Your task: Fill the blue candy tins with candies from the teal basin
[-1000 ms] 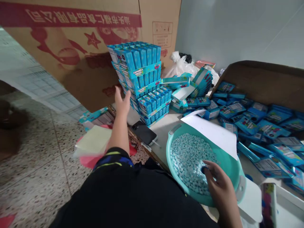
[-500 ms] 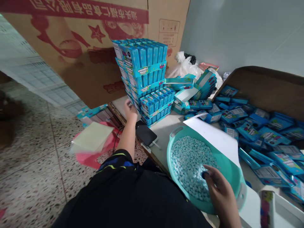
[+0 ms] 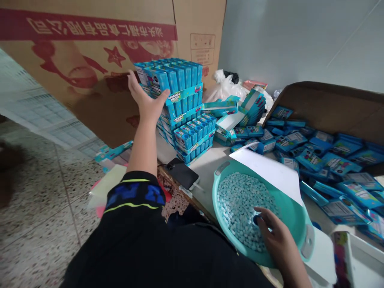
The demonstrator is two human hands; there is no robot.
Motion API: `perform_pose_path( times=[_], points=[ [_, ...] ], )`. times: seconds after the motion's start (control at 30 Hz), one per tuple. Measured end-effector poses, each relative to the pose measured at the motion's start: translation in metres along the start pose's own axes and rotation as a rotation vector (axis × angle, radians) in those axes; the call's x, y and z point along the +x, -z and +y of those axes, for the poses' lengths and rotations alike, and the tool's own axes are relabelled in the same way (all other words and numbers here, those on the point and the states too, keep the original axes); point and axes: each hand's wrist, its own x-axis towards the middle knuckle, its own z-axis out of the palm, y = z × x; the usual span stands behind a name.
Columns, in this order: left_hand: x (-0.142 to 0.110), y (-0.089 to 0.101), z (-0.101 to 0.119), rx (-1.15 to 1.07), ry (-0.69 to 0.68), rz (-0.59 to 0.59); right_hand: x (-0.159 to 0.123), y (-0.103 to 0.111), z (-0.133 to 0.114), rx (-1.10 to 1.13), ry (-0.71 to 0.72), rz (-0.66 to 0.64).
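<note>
My left hand (image 3: 147, 98) is raised at the near left corner of a tall stack of blue candy display boxes (image 3: 180, 78), fingers and thumb spread. Its thumb is by the front of the upper boxes; whether it touches them I cannot tell. Over a turquoise basin (image 3: 292, 224), my right hand (image 3: 276, 234) pinches a small dark blue cap (image 3: 257, 219). Many pale blue candies (image 3: 240, 200) fill the left part of the basin, just beneath that hand. White sheet material (image 3: 267, 168) lies across the basin's far rim.
A black phone (image 3: 183, 173) with a cable lies by the table edge. Shorter boxes (image 3: 195, 132) stand against the stack. Blue candy packs (image 3: 324, 156) are heaped at right. A large carton (image 3: 99, 84) rises behind, with white bags (image 3: 228, 86) at the back.
My left hand has risen from low beside the stack to its upper boxes, with the fingers spreading. My right hand stays over the basin with the cap. The view has shifted slightly.
</note>
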Motion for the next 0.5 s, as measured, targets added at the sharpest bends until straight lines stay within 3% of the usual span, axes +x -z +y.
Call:
perform_pose_path(
  times=[0.07, 0.13, 0.27, 0.37, 0.43, 0.5],
  points=[
    [0.014, -0.004, 0.008, 0.043, 0.048, -0.014, -0.001, -0.001, -0.001, 0.004, -0.005, 0.004],
    [0.006, -0.004, 0.020, 0.096, 0.022, 0.046, -0.002, -0.002, -0.002, 0.018, -0.031, 0.029],
    [-0.067, 0.006, 0.040, 0.112, -0.233, 0.187, -0.005, -0.002, -0.004, 0.041, -0.035, 0.105],
    [-0.132, 0.006, 0.044, 0.071, -0.246, 0.177, -0.005, -0.001, -0.007, 0.039, -0.022, 0.109],
    [-0.160, 0.000, 0.041, 0.103, -0.265, -0.112, -0.005, -0.001, -0.009, 0.041, -0.028, 0.100],
    [-0.172, -0.006, 0.038, 0.153, -0.294, -0.387, -0.004, -0.001, -0.010, 0.044, -0.030, 0.086]
  ],
)
